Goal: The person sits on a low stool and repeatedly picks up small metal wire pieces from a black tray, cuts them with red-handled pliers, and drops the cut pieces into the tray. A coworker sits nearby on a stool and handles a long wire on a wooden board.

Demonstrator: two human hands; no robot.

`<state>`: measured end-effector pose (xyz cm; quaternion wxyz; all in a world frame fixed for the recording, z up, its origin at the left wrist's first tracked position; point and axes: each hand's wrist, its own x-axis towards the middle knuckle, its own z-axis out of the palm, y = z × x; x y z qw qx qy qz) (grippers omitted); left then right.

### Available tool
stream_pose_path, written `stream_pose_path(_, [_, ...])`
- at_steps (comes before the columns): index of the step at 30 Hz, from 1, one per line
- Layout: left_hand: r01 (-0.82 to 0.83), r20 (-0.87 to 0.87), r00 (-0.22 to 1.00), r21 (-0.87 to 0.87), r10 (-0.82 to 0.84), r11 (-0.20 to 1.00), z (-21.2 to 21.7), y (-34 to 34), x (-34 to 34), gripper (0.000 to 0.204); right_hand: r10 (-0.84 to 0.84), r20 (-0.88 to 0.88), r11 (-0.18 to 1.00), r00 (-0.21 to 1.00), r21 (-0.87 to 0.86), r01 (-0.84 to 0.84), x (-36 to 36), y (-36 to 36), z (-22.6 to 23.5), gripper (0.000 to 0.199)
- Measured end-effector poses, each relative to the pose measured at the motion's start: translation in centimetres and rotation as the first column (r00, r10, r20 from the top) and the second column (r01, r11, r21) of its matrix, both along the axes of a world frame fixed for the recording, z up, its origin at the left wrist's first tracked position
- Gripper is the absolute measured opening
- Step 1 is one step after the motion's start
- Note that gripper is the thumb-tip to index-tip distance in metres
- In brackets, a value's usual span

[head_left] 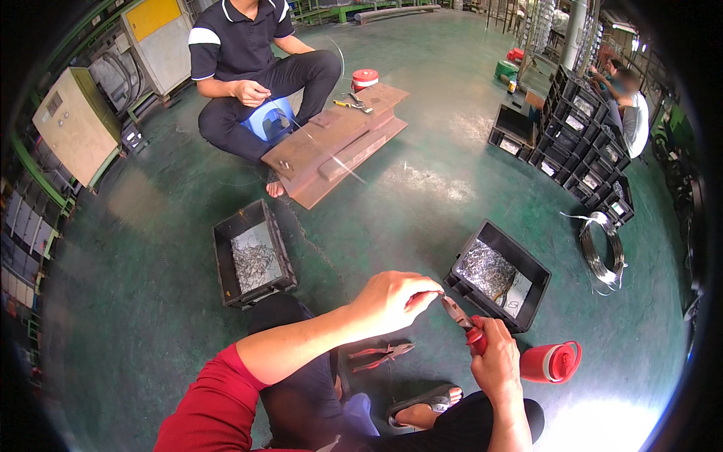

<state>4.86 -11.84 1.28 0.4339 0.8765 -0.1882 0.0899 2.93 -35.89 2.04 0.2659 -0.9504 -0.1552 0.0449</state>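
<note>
My right hand (497, 358) is closed around the red handles of a pair of pliers (455, 309), whose jaws point up and left. At the tip of those jaws my left hand (393, 303) pinches with thumb and forefinger; what lies between them is too small to make out. Below my hands, a second pair of red-handled pliers (384, 355) lies on the floor. Just beyond my right hand stands a black bin (482, 301) holding many thin metal pieces (488, 273). Another black bin (263, 295) with similar pieces (253, 264) is ahead on the left.
A red lidded bottle (550, 364) stands right of my right hand. Ahead, a seated person (245, 49) handles wire beside a rusty steel beam (331, 139) bearing tools (355, 105). At right are a wire coil (606, 248), stacked black crates (576, 139) and another person (637, 120).
</note>
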Motion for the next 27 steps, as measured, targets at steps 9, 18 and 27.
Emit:
stream_pose_path(9, [-0.073,-0.012,0.997,-0.093,0.072,0.993,0.8,0.4,0.5,0.013,0.099,-0.392,0.959,0.915,0.282,0.017,0.0,0.0,0.3,0.035])
stream_pose_path(18, [-0.266,-0.575,0.699,-0.761,-0.425,0.592,1.1,2.4,2.1,0.029,0.166,-0.613,0.840,0.773,0.499,0.215,0.7,-0.1,1.0,0.026])
stream_pose_path(27, [-0.099,-0.459,0.869,-0.527,-0.185,0.844,1.8,1.1,1.3,0.026,0.152,-0.550,0.833,0.821,0.519,0.193,0.4,0.3,0.8,0.030])
